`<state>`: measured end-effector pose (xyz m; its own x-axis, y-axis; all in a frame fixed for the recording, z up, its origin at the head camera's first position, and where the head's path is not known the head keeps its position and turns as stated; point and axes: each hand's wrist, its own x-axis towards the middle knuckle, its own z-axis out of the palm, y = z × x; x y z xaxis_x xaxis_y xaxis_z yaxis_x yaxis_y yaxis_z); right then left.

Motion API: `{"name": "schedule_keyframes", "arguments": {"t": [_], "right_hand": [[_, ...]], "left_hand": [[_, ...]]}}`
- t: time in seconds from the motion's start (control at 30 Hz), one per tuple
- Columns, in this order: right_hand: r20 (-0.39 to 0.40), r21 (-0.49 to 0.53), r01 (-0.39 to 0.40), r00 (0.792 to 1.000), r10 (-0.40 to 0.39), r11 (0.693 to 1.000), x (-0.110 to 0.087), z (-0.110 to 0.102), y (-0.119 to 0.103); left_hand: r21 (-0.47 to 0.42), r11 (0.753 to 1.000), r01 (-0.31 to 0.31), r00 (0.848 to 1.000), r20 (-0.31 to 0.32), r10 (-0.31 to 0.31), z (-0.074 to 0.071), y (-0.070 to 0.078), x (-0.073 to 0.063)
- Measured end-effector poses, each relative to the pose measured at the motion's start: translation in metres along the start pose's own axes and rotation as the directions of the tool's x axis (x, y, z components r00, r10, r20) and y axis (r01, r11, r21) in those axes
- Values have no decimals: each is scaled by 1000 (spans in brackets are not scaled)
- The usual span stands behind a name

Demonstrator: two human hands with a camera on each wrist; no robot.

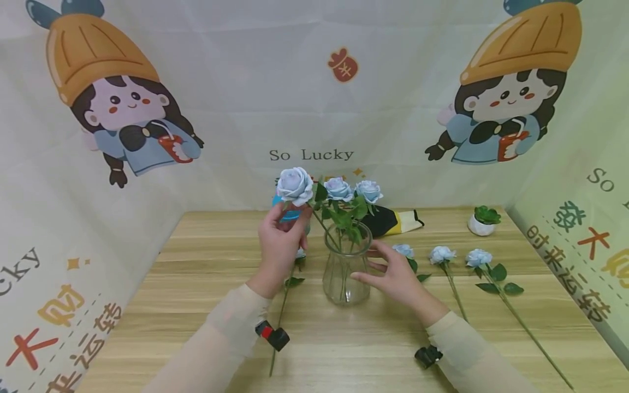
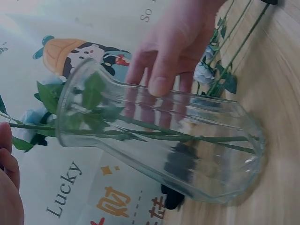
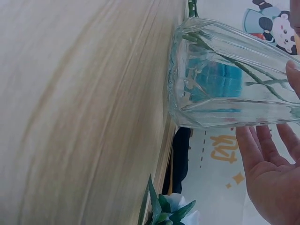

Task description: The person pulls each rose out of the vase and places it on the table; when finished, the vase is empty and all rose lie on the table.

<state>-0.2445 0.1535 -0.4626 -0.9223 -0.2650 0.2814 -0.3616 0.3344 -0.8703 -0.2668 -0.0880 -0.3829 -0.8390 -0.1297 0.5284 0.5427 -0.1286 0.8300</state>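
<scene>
A clear glass vase stands upright on the wooden table, with green stems inside it. Two pale blue roses rise above its rim, and a third, larger blue rose leans out to the left. My left hand pinches that leaning rose's stem just under the bloom; its fingertips show at the edge of the left wrist view. The right hand holds the vase from the right, thumb on the near side and fingers seen through the glass behind it.
Several more blue roses lie on the table to the right, and one stem lies under my left forearm. Behind the vase are a black-and-yellow object and a blue item. A small potted succulent stands back right.
</scene>
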Motion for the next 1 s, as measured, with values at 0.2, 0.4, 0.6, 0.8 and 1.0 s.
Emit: {"name": "schedule_keyframes", "arguments": {"t": [0.2, 0.4, 0.6, 0.8, 1.0], "right_hand": [[-1, 2, 5, 1000, -5, 1000, -1, 1, 0], [-4, 2, -11, 1000, 11, 1000, 0, 0, 0], [-2, 6, -17, 1000, 17, 1000, 0, -1, -2], [0, 8, -19, 1000, 19, 1000, -1, -2, -2], [11, 7, -21, 1000, 21, 1000, 0, -1, 0]], "left_hand": [[-13, 999, -46, 998, -39, 46, -2, 17, 11], [-33, 996, -87, 995, -61, 85, -8, 33, 19], [-45, 987, -155, 985, -84, 151, -16, 48, 27], [-49, 973, -226, 968, -121, 219, -28, 66, 36], [-31, 958, -284, 950, -146, 277, -43, 80, 40]]}}
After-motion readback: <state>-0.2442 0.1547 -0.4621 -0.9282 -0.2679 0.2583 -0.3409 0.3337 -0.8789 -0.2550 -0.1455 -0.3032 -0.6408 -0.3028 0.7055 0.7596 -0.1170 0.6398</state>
